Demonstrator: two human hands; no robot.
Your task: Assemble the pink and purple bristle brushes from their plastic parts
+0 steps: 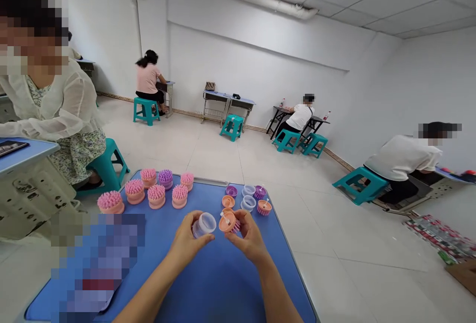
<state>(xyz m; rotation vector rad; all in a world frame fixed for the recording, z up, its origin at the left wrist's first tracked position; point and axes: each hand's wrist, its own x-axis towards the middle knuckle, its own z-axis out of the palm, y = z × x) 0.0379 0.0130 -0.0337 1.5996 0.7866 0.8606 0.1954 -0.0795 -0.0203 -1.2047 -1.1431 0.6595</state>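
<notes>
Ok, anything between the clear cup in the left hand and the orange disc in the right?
Nothing visible: the clear round plastic cup and orange plastic disc sit just apart, in the left hand and right hand.

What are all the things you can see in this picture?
Blue table: 1, blue, under the hands.
Pink-bristled brushes: 6, pink on peach bases, left side of table.
Purple-bristled brush: 1, purple, among the pink ones.
Clear cups: 2, see-through, right side of table.
Purple caps: 2, purple, right side of table.
Peach discs: 2, peach, beside the clear cups.
Peach-bristled brush: 1, peach, right edge of table.
Teal stools: 6, teal, around the room.
Seated people: 4, pale tops, around the room.
Left hand: 1, holding a clear cup, above the table.
Right hand: 1, holding a peach disc, above the table.
</notes>
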